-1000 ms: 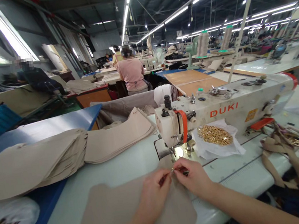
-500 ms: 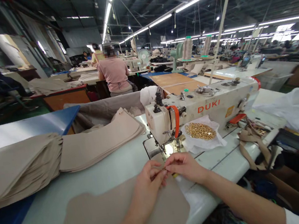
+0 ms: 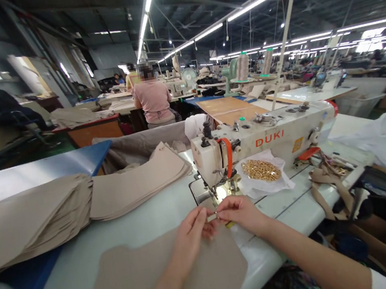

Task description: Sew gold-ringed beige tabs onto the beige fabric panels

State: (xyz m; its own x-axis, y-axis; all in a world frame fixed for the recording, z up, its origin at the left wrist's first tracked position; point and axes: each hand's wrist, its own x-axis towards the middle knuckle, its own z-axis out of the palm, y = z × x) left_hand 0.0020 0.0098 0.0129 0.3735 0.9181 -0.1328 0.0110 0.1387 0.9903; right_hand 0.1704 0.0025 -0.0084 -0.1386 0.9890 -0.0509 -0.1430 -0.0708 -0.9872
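- My left hand (image 3: 193, 237) and right hand (image 3: 243, 214) meet just in front of the sewing machine (image 3: 262, 141), fingertips clenched on a small metal piece (image 3: 212, 217)
- That piece sits in the air between my fingers, above the table (image 3: 65, 287) and near the needle; it is too small for me to make out its shape
- A flat tan piece (image 3: 163, 278) lies on the table under my left wrist and forearm, and I cannot tell whether anything is fixed to it
- A heap of gold rings (image 3: 261, 170) sits on a plastic bag (image 3: 276, 185) beside the machine, so plenty looks left
- Long stacks of tan pieces (image 3: 137, 185) lie to my left, also looking far from used up
- Tan strips (image 3: 327, 186) lie tangled right of the machine, with small metal bits among them
- Across the aisle, a co-worker in pink (image 3: 152, 102) sits with their back to me
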